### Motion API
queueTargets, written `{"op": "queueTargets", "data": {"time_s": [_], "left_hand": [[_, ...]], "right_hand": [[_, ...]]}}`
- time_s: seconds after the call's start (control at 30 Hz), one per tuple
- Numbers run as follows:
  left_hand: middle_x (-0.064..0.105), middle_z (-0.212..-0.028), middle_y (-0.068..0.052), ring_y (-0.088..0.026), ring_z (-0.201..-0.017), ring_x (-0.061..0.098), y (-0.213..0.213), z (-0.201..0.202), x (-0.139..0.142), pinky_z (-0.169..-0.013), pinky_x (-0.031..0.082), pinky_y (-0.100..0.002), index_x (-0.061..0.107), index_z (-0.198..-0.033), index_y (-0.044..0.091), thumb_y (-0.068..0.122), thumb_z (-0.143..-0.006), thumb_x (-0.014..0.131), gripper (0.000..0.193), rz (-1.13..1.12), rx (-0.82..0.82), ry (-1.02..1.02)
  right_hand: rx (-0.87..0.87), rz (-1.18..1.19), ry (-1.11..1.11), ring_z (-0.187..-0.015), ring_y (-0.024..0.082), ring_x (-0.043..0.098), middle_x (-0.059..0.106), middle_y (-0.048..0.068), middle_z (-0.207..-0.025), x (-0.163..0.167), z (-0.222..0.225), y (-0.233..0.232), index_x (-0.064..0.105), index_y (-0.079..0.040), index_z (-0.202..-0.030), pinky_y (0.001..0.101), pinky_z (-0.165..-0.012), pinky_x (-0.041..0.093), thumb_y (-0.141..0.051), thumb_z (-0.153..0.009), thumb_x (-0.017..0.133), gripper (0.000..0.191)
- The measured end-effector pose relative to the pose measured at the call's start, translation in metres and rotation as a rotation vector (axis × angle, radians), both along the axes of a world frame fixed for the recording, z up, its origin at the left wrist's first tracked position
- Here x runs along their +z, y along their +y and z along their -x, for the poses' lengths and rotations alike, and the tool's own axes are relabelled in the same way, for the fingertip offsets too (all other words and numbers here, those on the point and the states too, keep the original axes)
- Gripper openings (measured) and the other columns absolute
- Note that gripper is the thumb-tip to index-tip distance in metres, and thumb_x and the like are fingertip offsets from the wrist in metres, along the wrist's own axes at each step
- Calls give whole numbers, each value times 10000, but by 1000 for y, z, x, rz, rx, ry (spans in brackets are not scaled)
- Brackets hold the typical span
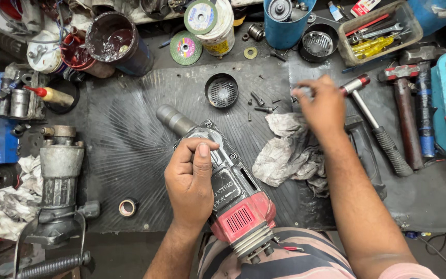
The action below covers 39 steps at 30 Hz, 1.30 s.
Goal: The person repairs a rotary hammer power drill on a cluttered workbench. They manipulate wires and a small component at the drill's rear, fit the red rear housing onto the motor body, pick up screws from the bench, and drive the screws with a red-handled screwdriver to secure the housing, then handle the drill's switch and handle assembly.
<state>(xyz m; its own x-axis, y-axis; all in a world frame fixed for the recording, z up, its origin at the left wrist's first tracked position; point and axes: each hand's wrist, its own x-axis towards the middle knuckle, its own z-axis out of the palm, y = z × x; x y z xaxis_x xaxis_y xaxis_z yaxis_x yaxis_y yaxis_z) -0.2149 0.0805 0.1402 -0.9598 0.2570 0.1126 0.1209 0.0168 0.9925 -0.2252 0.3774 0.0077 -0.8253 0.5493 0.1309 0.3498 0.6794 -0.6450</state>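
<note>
Head view: red-and-grey electric demolition hammer (228, 188) lying on black ribbed rubber mat (130, 139), rear end over the lap, steadied by left hand (191, 181) curled over its grey housing. Seemingly part dismantled: loose dark screws (260, 103) and round black vented cap (221, 90) lying off it; reassembly apparently left. Right hand (322, 103) blurred near crumpled grey rag (287, 150), fingers bent; pinching anything or not, impossible to tell.

Ribbed black rubber mat (130, 139) with loose screws (261, 103), crumpled rag (285, 155), tape roll (127, 207), round vented cap (221, 90).
</note>
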Motion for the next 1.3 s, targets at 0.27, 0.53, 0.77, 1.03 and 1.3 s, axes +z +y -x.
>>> {"op": "queueTargets", "data": {"time_s": [0.27,0.53,0.77,1.03,1.3], "left_hand": [[502,-779,82,-1,-683,390,2,1,1,-606,319,-195,671,-1028,17,179,-1100,552,213,-1,13,11],[586,-871,37,-38,-779,469,-1,1,2,-717,418,-206,675,-1025,14,181,-1100,553,220,63,21,81],[627,-914,28,-42,-829,521,1,1,3,-763,450,-211,670,-1031,13,186,-1103,546,224,57,6,84],[629,-893,20,-48,-829,531,-1,4,6,-760,462,-217,675,-1028,11,184,-1102,561,220,74,14,90],[533,-810,27,-31,-716,439,-4,2,-4,-637,363,-217,668,-1048,4,184,-1110,553,222,-42,17,-30]], "right_hand": [[-34,-249,-179,-975,372,663,663,144,-1051,14,7,3,820,-215,-1058,482,-793,545,-273,-855,814,211],[30,-245,-82,-998,365,647,656,140,-1025,35,40,5,809,-216,-1038,481,-819,523,-277,-889,813,162],[210,-448,-69,-984,323,673,687,96,-1020,47,87,15,829,-303,-1088,472,-779,547,-222,-891,768,221],[192,-457,-116,-960,339,696,729,104,-1015,43,93,1,827,-205,-1006,486,-769,558,-362,-844,809,227],[52,-147,-291,-870,384,712,751,180,-914,49,74,-12,828,-201,-931,489,-785,561,-338,-791,810,197]]}}
